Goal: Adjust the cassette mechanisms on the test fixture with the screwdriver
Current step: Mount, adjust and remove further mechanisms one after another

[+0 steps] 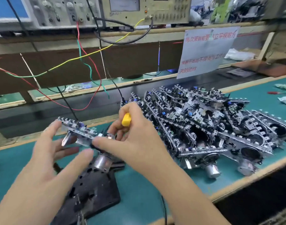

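A metal cassette mechanism (79,133) hangs tilted just above the black test fixture (92,187) at the lower centre. My left hand (58,153) is spread beside and under it, fingers straight, fingertips near its left edge; contact is blurred. My right hand (135,135) pinches the mechanism's right end with thumb and fingers, and its curled fingers also hold a yellow-handled screwdriver (126,119), whose tip is hidden. A silver motor (102,163) of the mechanism shows below my right thumb.
A large heap of cassette mechanisms (212,124) covers the green mat (139,200) to the right. Coloured wires (84,62) hang from test instruments (139,10) on the shelf behind. A paper sign (207,51) hangs at the right. A red-handled tool (275,92) lies far right.
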`<state>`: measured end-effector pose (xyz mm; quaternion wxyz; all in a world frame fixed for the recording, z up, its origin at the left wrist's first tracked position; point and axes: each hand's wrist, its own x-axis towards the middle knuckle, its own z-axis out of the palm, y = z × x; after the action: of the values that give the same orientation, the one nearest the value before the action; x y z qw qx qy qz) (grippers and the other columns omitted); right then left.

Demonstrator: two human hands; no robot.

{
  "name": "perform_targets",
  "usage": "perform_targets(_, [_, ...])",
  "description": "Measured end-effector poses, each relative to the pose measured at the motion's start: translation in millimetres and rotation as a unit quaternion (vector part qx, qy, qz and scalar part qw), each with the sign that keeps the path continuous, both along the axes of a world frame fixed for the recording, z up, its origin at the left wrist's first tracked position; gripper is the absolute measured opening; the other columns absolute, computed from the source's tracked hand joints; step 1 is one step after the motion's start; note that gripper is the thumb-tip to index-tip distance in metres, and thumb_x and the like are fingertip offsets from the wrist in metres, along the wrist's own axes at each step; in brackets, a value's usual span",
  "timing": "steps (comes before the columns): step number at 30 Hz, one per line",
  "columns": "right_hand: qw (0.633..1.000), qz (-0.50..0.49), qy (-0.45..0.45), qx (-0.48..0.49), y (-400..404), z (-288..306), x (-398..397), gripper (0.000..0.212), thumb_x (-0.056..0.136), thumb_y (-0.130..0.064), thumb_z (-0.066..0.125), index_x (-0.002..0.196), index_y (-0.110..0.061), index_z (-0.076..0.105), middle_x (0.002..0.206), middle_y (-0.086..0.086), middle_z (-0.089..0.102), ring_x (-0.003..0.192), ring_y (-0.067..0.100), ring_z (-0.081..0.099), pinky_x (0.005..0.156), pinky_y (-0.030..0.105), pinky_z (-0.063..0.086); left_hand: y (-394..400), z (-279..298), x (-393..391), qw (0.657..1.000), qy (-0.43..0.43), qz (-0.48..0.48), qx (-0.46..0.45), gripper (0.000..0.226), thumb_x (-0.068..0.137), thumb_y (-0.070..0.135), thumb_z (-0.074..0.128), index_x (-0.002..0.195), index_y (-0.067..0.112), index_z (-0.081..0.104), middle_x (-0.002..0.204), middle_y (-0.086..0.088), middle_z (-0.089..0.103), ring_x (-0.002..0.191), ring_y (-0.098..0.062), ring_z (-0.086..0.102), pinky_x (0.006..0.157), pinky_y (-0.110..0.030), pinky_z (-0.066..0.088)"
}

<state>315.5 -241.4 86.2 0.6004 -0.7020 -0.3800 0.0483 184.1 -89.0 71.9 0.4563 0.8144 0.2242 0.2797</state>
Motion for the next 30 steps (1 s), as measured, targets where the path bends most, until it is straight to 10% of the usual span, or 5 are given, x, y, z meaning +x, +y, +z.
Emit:
perform_targets(3, [0.996,-0.081,0.026,0.017,-36.9,26.3,19.3,0.055,0.07,-0.033,0.091,0.088,-0.033,0.039,0.08,0.002,0.071,0.06,0.008,0.053,0.067,0.035,0.054,-37.7,33.7,36.0,0.993,0.002,-0.107,-0.057,0.099,0.044,0.09,0.077,0.133,0.074,0.037,0.127,0.034,0.061,0.116,-0.005,0.066,0.098,-0.056,0.05])
perform_targets(6, [0.984,-0.17,-0.034,0.03,-80.9,53.8,41.4,0.055,0.07,-0.033,0.091,0.092,-0.03,0.04,0.081,0.002,0.072,0.07,0.016,0.064,0.074,0.042,0.058,-72.1,63.8,94.0,0.95,-0.097,-0.213,-0.207,0.092,0.057,0.054,0.089,0.139,0.048,0.049,0.128,0.006,0.068,0.109,-0.015,0.071,0.087,-0.042,0.06])
perform_targets(12, [0.896,-0.397,-0.199,0.002,-138.9,78.3,107.1,0.059,0.075,-0.023,0.088,0.108,-0.019,0.039,0.097,0.006,0.067,0.083,0.028,0.066,0.081,0.049,0.054,-154.8,103.0,206.3,0.892,-0.139,-0.341,-0.261,0.058,0.096,0.021,0.063,0.148,0.023,0.037,0.143,-0.006,0.054,0.12,-0.018,0.061,0.099,-0.033,0.054])
perform_targets(21, [0.857,-0.466,-0.146,-0.161,-190.3,20.3,193.8,0.051,0.083,-0.012,0.082,0.107,-0.014,0.038,0.097,0.01,0.058,0.091,0.032,0.054,0.067,0.033,0.028,-206.9,90.6,262.6,0.832,0.013,-0.352,-0.428,0.073,0.104,0.053,0.045,0.16,0.013,0.022,0.162,-0.027,0.023,0.145,-0.038,0.037,0.115,-0.044,0.04])
perform_targets(30, [0.873,-0.434,-0.127,-0.179,-175.3,15.3,180.1,0.038,0.09,-0.022,0.07,0.102,-0.015,0.035,0.096,0.007,0.053,0.09,0.032,0.047,0.068,0.035,0.028,-181.2,71.9,248.3,0.799,-0.017,-0.346,-0.491,0.072,0.104,0.056,0.038,0.16,0.012,0.023,0.162,-0.024,0.028,0.146,-0.036,0.037,0.116,-0.046,0.039])
